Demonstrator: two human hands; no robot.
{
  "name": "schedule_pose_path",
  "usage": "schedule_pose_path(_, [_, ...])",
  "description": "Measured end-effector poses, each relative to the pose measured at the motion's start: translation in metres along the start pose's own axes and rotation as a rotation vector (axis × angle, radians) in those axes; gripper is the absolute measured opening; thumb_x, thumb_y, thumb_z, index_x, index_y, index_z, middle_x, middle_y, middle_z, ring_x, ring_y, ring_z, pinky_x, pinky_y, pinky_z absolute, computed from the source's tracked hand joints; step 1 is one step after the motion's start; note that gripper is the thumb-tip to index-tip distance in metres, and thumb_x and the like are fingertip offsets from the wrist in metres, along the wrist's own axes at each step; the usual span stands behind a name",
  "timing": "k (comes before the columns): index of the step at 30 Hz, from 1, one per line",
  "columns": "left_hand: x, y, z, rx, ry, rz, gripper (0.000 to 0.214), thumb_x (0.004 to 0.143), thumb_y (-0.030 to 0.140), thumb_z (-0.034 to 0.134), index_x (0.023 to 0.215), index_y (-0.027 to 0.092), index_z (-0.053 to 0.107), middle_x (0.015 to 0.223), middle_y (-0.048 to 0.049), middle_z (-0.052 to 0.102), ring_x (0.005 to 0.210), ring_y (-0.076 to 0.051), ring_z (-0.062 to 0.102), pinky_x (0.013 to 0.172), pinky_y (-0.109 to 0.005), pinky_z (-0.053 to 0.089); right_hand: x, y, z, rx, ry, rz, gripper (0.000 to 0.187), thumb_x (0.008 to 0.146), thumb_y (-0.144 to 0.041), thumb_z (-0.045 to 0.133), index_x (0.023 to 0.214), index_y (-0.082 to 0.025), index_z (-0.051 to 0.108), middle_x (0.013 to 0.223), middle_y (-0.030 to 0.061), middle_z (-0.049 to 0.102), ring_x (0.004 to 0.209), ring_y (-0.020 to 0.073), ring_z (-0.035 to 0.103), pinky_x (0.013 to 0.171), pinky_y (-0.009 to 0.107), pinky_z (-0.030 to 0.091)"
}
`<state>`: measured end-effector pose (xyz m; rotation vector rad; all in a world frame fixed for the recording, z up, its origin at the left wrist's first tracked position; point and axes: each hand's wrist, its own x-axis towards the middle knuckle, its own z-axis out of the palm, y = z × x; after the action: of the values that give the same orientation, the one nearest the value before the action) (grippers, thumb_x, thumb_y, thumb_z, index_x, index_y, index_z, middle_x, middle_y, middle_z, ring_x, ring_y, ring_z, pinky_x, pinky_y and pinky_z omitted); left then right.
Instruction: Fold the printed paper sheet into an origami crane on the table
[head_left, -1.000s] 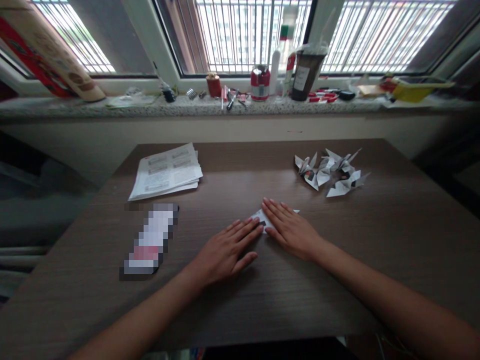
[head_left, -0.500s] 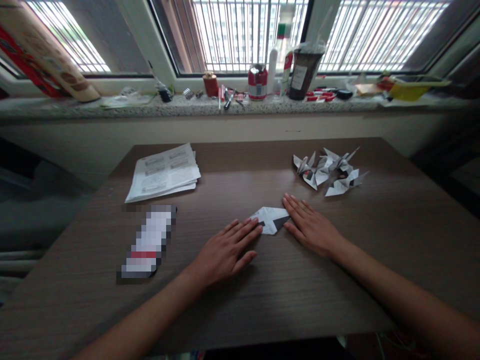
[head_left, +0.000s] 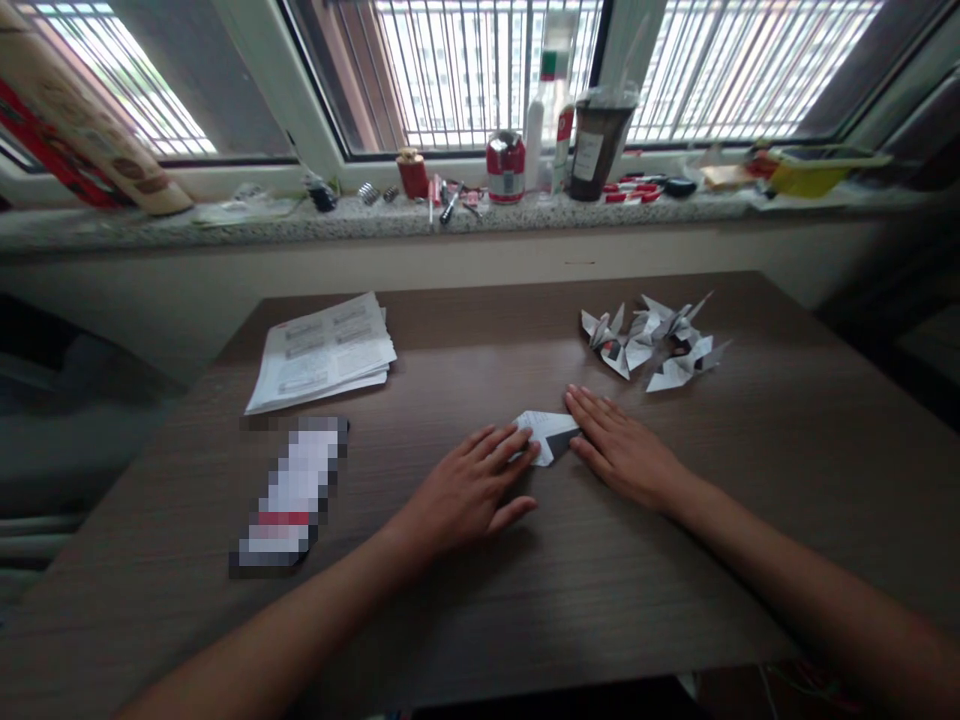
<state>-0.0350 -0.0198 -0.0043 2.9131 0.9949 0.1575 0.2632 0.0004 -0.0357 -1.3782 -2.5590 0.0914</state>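
A small folded paper, white with a dark printed patch, lies flat on the brown table. My left hand rests palm down over its left part, fingers stretched out and thumb apart. On the paper's right tip lie the fingers of my right hand, also flat and extended. Both ends of the paper are hidden under the fingers. Behind my right hand stand several folded paper figures with pointed wings, made of similar printed paper.
A stack of printed sheets lies at the back left. In front of it is a phone with a blurred screen. The stone windowsill holds a red can, a dark drink cup, a bottle and a yellow container.
My left hand has slid a little to the right, covering more of the paper's left part. The right hand stays on the right tip. The view has shifted slightly.
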Motion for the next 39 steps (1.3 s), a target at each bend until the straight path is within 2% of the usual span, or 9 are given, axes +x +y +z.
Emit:
schedule_pose_path(3, [0.007, -0.003, 0.005, -0.036, -0.011, 0.007, 0.067, 0.111, 0.061, 0.03, 0.165, 0.021, 0.032, 0.17, -0.0076, 0.034, 0.159, -0.024, 0.028, 0.13, -0.04, 0.022, 0.007, -0.001, -0.009, -0.03, 0.046, -0.009, 0.071, 0.111, -0.043, 0.035, 0.169, -0.024, -0.002, 0.173, 0.0075, 0.022, 0.16, 0.0248, 0.02, 0.13, 0.05, 0.025])
schedule_pose_path(6, [0.015, -0.004, 0.007, -0.067, -0.013, 0.006, 0.066, 0.112, 0.06, 0.03, 0.166, 0.023, 0.032, 0.171, -0.0068, 0.033, 0.159, -0.023, 0.028, 0.13, -0.04, 0.022, 0.018, -0.007, -0.012, 0.007, 0.053, -0.054, 0.069, 0.111, -0.039, 0.035, 0.169, -0.025, 0.0, 0.173, 0.0064, 0.021, 0.16, 0.0242, 0.02, 0.13, 0.049, 0.026])
schedule_pose_path(10, [0.019, -0.005, 0.008, -0.093, -0.011, -0.01, 0.063, 0.112, 0.058, 0.03, 0.165, 0.024, 0.033, 0.17, -0.0063, 0.034, 0.158, -0.023, 0.029, 0.13, -0.041, 0.022, 0.029, -0.014, -0.001, 0.051, 0.001, -0.117, 0.066, 0.112, -0.039, 0.034, 0.169, -0.024, 0.003, 0.173, 0.0064, 0.02, 0.16, 0.0233, 0.021, 0.13, 0.048, 0.026])
schedule_pose_path(14, [0.018, -0.005, 0.01, -0.115, -0.001, -0.014, 0.061, 0.112, 0.056, 0.031, 0.165, 0.027, 0.032, 0.17, -0.0051, 0.035, 0.159, -0.022, 0.029, 0.131, -0.042, 0.021, 0.029, -0.013, 0.011, 0.068, -0.032, -0.123, 0.065, 0.113, -0.041, 0.032, 0.169, -0.026, 0.003, 0.173, 0.0061, 0.021, 0.159, 0.0229, 0.024, 0.13, 0.048, 0.028])
schedule_pose_path(18, [0.015, -0.007, 0.011, -0.13, -0.011, -0.002, 0.061, 0.112, 0.056, 0.032, 0.166, 0.027, 0.032, 0.171, -0.0046, 0.032, 0.16, -0.021, 0.026, 0.132, -0.042, 0.019, 0.027, -0.012, 0.011, 0.073, -0.029, -0.123, 0.067, 0.112, -0.042, 0.033, 0.168, -0.029, -0.002, 0.173, 0.0037, 0.019, 0.159, 0.0225, 0.023, 0.13, 0.047, 0.027])
schedule_pose_path(24, [0.009, -0.012, 0.016, -0.106, -0.044, 0.025, 0.067, 0.112, 0.057, 0.031, 0.169, 0.026, 0.018, 0.174, -0.0049, 0.022, 0.162, -0.02, 0.017, 0.132, -0.042, 0.015, 0.028, -0.014, 0.009, 0.036, -0.068, -0.119, 0.065, 0.112, -0.043, 0.034, 0.169, -0.03, 0.006, 0.173, 0.0022, 0.018, 0.16, 0.0228, 0.022, 0.13, 0.048, 0.027])
schedule_pose_path(29, [0.007, -0.014, 0.02, -0.096, -0.017, 0.055, 0.072, 0.112, 0.058, 0.032, 0.17, 0.026, 0.003, 0.174, -0.0043, 0.019, 0.162, -0.02, 0.015, 0.132, -0.041, 0.015, 0.029, -0.015, 0.01, 0.036, -0.052, -0.107, 0.065, 0.11, -0.042, 0.037, 0.169, -0.031, 0.012, 0.173, 0.0008, 0.023, 0.159, 0.023, 0.025, 0.13, 0.047, 0.028])
schedule_pose_path(37, [0.008, -0.014, 0.017, -0.111, -0.022, 0.048, 0.067, 0.113, 0.056, 0.031, 0.17, 0.031, 0.008, 0.174, -0.0017, 0.018, 0.162, -0.02, 0.016, 0.132, -0.041, 0.015, 0.031, -0.02, 0.004, 0.021, -0.064, -0.09, 0.061, 0.11, -0.041, 0.036, 0.167, -0.026, 0.026, 0.172, 0.0026, 0.028, 0.159, 0.0232, 0.026, 0.13, 0.048, 0.027])
schedule_pose_path(39, [0.008, -0.015, 0.016, -0.117, -0.038, 0.045, 0.066, 0.113, 0.056, 0.031, 0.17, 0.03, 0.013, 0.174, -0.0016, 0.018, 0.162, -0.02, 0.015, 0.132, -0.041, 0.014, 0.031, -0.02, 0.003, 0.02, -0.076, -0.101, 0.061, 0.11, -0.042, 0.035, 0.168, -0.025, 0.024, 0.172, 0.0035, 0.026, 0.16, 0.0232, 0.024, 0.13, 0.048, 0.026])
